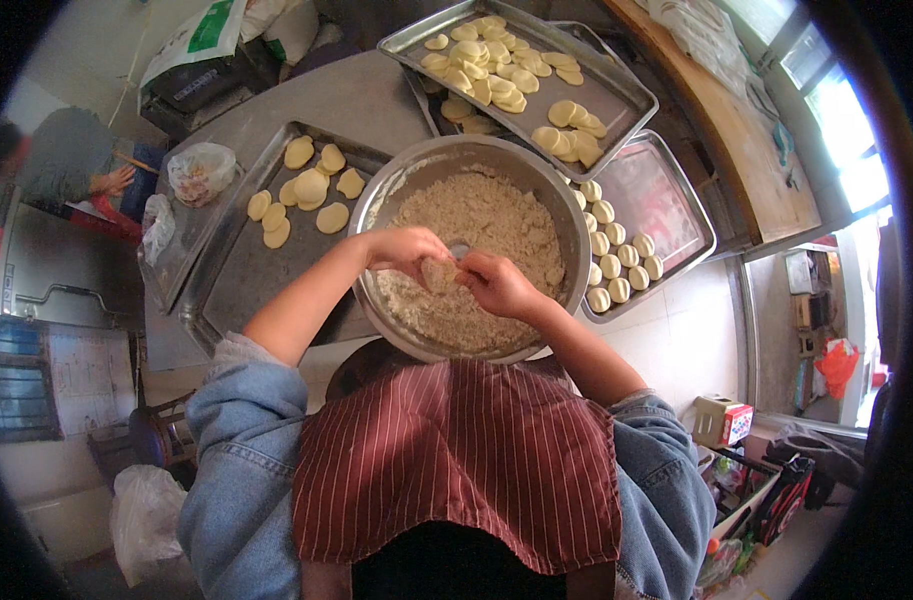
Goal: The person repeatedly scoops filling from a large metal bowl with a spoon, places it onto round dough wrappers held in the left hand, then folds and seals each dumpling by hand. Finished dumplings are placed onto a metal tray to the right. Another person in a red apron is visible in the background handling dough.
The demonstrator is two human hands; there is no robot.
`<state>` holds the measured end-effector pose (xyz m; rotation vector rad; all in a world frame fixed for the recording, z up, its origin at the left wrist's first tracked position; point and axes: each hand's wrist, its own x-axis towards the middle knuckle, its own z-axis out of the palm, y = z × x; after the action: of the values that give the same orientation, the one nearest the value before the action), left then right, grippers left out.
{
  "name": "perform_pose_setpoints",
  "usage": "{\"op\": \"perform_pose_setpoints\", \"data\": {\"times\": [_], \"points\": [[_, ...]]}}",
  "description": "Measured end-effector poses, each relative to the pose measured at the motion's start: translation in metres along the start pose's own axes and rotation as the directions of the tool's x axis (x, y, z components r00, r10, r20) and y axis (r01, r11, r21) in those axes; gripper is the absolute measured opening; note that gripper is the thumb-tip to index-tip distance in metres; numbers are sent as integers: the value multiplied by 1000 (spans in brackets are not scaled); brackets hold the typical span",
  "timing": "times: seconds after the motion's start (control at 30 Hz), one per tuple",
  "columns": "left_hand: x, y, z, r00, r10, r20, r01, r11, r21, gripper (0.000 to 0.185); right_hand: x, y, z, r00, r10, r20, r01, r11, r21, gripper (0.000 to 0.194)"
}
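Observation:
A large round metal bowl (581, 247) stands before me, holding a pale brown crumbly filling (486, 202). Over its middle, my left hand (407, 251) cups a piece of dough (440, 276) with crumbs on it. The fingertips of my right hand (494, 281) pinch the right edge of that same piece. Part of a small shiny object (458, 250) shows between the hands; what it is I cannot tell. Flat dough rounds (311, 187) lie on the metal tray (231, 262) at the left.
A tray (621, 124) of many dough rounds (494, 64) overlaps others behind the bowl. Shaped dough pieces (629, 256) stand in rows on a tray (708, 232) at the right. Plastic bags (201, 174) lie at the left. Another person (66, 161) is at the far left.

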<state>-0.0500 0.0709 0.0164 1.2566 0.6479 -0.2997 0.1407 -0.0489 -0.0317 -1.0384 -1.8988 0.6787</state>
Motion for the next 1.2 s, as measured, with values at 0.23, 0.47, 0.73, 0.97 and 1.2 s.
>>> {"op": "perform_pose_setpoints", "data": {"times": [0.23, 0.47, 0.73, 0.97, 1.2], "points": [[-3, -6, 34, 904, 265, -335, -377, 864, -333, 63, -1, -4, 2, 892, 386, -236, -318, 906, 281, 10], [22, -32, 69, 571, 462, -679, -670, 740, -60, 38, 8, -15, 0, 954, 161, -251, -163, 986, 13, 12], [12, -34, 68, 603, 505, -617, -588, 805, 85, 32, 13, -25, -1, 992, 118, -49, -125, 977, -175, 18], [5, -27, 64, 676, 474, -564, -589, 807, -27, 30, 21, -30, -16, 992, -127, -23, 111, 928, -356, 13], [-6, -11, 70, 740, 472, -480, -391, 882, 264, 42, 18, -26, -11, 997, -20, -76, 1, 972, -234, 13]]}}
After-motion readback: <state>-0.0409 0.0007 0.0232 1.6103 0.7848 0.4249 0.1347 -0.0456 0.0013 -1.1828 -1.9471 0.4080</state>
